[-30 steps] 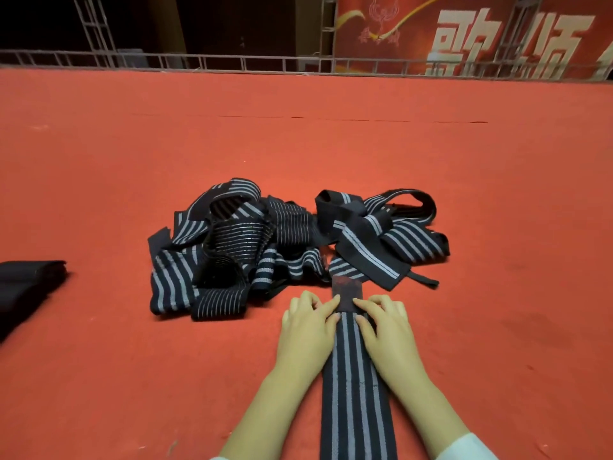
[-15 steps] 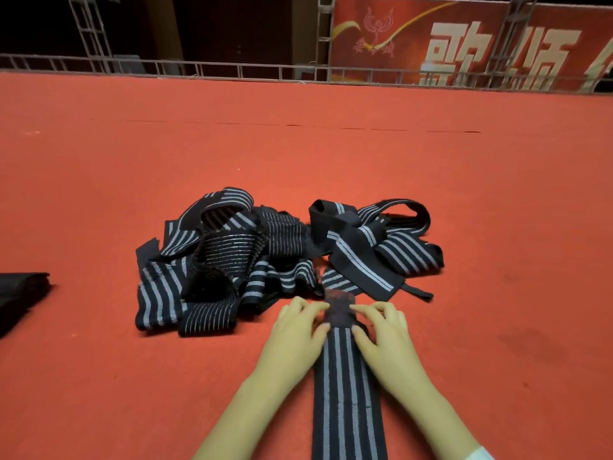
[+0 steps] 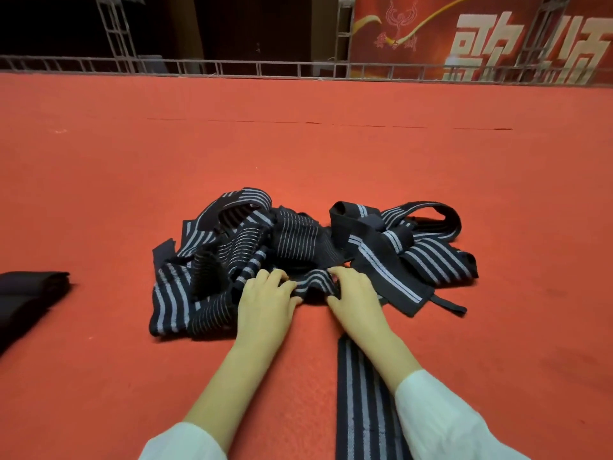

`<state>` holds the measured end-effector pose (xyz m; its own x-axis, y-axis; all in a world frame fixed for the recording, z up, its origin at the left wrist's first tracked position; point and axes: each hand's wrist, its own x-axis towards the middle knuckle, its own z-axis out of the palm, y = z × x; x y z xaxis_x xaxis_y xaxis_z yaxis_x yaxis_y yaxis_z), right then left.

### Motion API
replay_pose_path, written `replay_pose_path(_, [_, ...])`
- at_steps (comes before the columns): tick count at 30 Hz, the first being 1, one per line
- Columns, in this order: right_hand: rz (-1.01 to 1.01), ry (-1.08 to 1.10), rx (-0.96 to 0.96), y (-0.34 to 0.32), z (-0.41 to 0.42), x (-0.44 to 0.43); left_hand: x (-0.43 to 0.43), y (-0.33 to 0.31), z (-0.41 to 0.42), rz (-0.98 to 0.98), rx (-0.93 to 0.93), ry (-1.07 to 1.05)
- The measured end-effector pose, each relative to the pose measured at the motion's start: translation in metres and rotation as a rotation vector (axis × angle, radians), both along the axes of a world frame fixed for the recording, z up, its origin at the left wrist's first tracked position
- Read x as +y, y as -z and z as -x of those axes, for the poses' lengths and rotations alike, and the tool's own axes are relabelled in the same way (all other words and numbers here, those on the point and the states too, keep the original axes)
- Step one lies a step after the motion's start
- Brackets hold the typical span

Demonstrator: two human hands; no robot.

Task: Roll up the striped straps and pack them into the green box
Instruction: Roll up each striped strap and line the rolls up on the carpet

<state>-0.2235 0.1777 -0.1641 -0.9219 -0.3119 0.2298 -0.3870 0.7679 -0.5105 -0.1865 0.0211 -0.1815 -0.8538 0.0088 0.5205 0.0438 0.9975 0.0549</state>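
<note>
One long black strap with grey stripes [image 3: 361,393] lies flat on the red carpet and runs from the bottom edge toward a tangled pile of striped straps [image 3: 265,240]. Its far end is bunched into a raised fold [image 3: 315,283] right against the pile. My left hand [image 3: 265,303] grips that fold from the left with curled fingers. My right hand [image 3: 356,297] grips it from the right, and its wrist lies over the strap. No green box is in view.
A folded black cloth [image 3: 30,293] lies at the left edge. Red carpet [image 3: 497,194] stretches around the pile to a metal truss rail [image 3: 232,66] at the back, with a red banner [image 3: 481,38] behind it.
Both hands moved forward along the strap toward the pile. The flat dark end they pressed earlier is now bunched into a raised fold between the fingers.
</note>
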Motion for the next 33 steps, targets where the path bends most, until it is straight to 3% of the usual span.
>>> replay_pose_path(5, [0.486, -0.001, -0.12, 0.011, 0.0, 0.011, 0.0, 0.003, 0.004, -0.026, 0.111, -0.073])
replay_pose_path(8, [0.749, -0.041, -0.245, 0.015, 0.001, 0.011, 0.015, 0.005, 0.004, -0.068, 0.199, 0.158])
replay_pose_path(11, [0.708, -0.023, -0.223, 0.014, 0.003, 0.012, 0.027, 0.008, 0.009, 0.014, 0.225, 0.421])
replay_pose_path(16, [0.563, -0.036, -0.28, 0.013, 0.006, 0.019, 0.02, 0.019, 0.021, -0.006, 0.207, 0.329])
replay_pose_path(22, [0.738, -0.017, -0.382, 0.011, 0.007, 0.031, 0.017, 0.016, 0.018, -0.009, 0.234, 0.253])
replay_pose_path(26, [0.758, -0.044, -0.405, 0.011, 0.006, 0.029, 0.018, 0.011, 0.01, -0.284, 0.215, 0.184])
replay_pose_path(33, [0.49, -0.09, -0.291, 0.015, 0.002, 0.027, 0.016, -0.002, 0.002, -0.761, 0.209, 0.022])
